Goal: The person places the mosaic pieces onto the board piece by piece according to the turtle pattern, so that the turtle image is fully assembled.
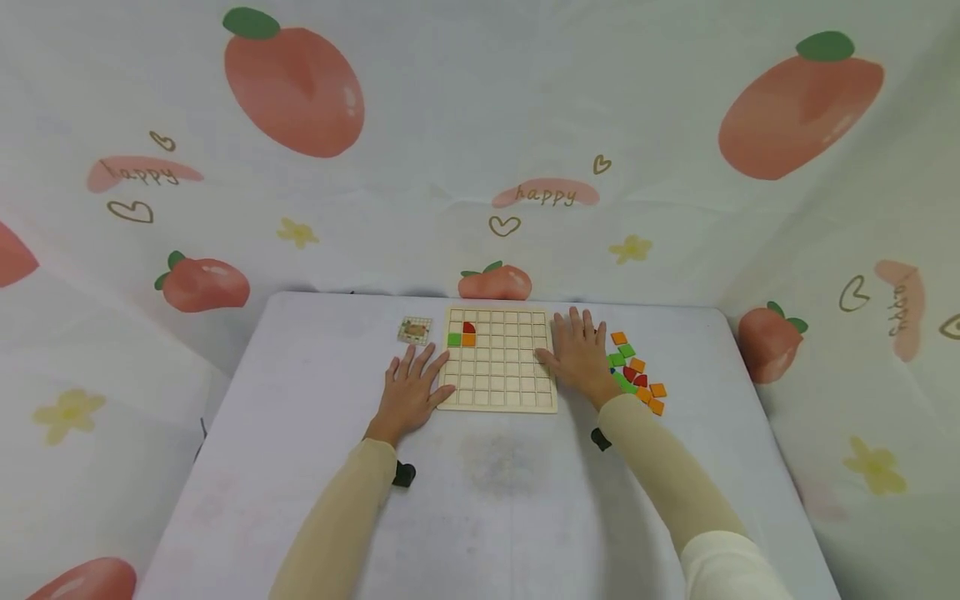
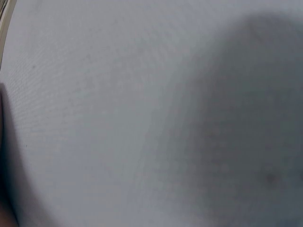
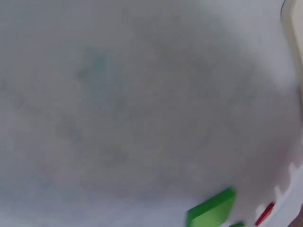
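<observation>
A pale wooden grid board [image 1: 498, 375] lies flat on the table. In its upper left squares sit a green square tile [image 1: 454, 340], an orange square tile [image 1: 468, 340] and a red quarter-round tile [image 1: 468, 327]. My left hand [image 1: 408, 396] rests with straight, spread fingers at the board's left edge, its fingertips right at the rim. At the right edge my right hand [image 1: 581, 354] lies spread out, thumb over the board's border. Neither hand holds anything. Just right of the right hand is a loose pile of green, orange and red tiles [image 1: 637, 365], partly hidden by it.
A small printed card [image 1: 415, 330] with a grid picture lies left of the board, beyond the left hand. The white table [image 1: 495, 517] meets a fruit-patterned cloth backdrop [image 1: 420, 242] behind and at the sides. A green tile [image 3: 211, 210] shows low in the right wrist view.
</observation>
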The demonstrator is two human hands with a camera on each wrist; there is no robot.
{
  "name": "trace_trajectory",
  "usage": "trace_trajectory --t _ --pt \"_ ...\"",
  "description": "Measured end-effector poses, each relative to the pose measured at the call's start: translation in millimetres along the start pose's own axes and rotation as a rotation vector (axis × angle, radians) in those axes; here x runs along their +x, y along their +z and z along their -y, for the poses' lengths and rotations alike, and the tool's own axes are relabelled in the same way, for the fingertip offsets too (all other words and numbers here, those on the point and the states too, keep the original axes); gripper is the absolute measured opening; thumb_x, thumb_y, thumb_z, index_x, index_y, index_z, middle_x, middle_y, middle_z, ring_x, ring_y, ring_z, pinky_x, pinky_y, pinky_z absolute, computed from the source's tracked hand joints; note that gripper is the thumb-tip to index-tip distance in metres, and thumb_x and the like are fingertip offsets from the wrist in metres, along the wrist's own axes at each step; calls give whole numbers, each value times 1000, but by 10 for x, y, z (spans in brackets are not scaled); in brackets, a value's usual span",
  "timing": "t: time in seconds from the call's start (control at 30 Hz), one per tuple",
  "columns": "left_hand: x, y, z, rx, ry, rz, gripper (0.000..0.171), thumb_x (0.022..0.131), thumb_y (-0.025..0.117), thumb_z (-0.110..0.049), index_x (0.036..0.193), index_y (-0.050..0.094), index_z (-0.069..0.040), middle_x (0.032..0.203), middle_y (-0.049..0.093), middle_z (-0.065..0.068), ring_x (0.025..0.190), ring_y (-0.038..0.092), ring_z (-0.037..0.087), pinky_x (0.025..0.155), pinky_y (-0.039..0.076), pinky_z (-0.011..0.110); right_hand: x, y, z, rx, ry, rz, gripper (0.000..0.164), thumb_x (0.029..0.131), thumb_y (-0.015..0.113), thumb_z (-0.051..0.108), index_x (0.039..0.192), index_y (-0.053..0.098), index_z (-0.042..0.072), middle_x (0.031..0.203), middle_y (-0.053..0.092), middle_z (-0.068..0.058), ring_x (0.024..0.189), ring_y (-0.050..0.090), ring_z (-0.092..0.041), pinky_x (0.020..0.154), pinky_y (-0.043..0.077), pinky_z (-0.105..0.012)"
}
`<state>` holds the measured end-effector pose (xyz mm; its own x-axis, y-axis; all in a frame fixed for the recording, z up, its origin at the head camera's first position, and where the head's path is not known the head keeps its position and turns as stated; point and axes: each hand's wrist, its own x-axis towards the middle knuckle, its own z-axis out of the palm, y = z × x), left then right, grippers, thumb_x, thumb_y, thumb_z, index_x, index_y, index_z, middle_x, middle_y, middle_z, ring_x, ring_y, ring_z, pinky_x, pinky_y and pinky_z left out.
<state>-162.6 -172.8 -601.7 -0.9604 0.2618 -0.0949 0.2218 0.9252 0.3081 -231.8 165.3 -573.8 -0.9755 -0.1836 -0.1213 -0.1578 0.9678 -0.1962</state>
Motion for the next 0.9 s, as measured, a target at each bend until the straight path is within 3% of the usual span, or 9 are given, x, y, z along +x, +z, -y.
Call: trace_trajectory --t 0.33,0.53,0.73,0.9 --pt "-3 84 61 1 15 -41 72 101 43 -63 163 24 -31 172 19 4 160 7 38 124 10 65 -86 -19 -284 21 45 25 87 102 44 59 163 14 4 170 7 -27 157 3 -51 122 -3 -73" --pt "-6 -1 5 -5 -4 -7 72 102 45 -62 163 23 -31 173 17 4 161 5 38 125 9 65 -85 -51 -430 71 90 48 82 105 42 52 163 10 3 169 9 -27 157 3 -49 123 -3 -72" --pt "-14 -43 -31 8 -6 6 72 102 43 -62 164 22 -31 173 16 3 161 3 37 126 9 64 -63 -53 -527 108 98 10 68 107 46 42 160 23 5 164 25 -26 155 13 -50 124 3 -70" --pt "-15 -35 -32 -4 2 -23 71 102 47 -59 163 27 -29 172 20 5 161 7 39 125 11 65 -63 -60 -557 98 63 -71 51 108 50 30 151 42 4 152 40 -26 142 30 -52 122 21 -66"
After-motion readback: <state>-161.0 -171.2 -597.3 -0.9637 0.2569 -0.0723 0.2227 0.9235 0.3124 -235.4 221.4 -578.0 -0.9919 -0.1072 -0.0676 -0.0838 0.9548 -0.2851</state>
